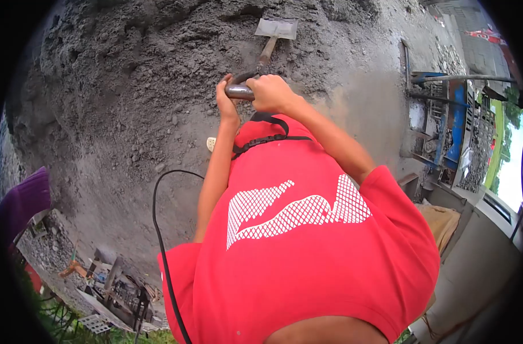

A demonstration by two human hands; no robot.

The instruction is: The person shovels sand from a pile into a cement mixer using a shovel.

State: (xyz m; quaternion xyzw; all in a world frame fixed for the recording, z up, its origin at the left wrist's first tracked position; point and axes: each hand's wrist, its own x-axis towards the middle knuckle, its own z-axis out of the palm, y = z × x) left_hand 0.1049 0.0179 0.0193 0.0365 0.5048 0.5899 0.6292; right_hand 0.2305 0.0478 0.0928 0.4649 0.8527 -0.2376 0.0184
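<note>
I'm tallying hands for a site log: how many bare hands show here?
2. The left hand is at the left end of the shovel grip; the right hand closes around its right part. Others may be hidden.

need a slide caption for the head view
Left hand and right hand at the handle of a shovel, its pale blade against rough grey ground

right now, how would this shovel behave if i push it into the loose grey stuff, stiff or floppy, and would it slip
The shovel should stay stiff: its shaft runs straight to a broad, flat blade. It may feel blade-heavy, with that blade beyond both hands. The grip looks smooth and shiny, so it could slip.
</note>
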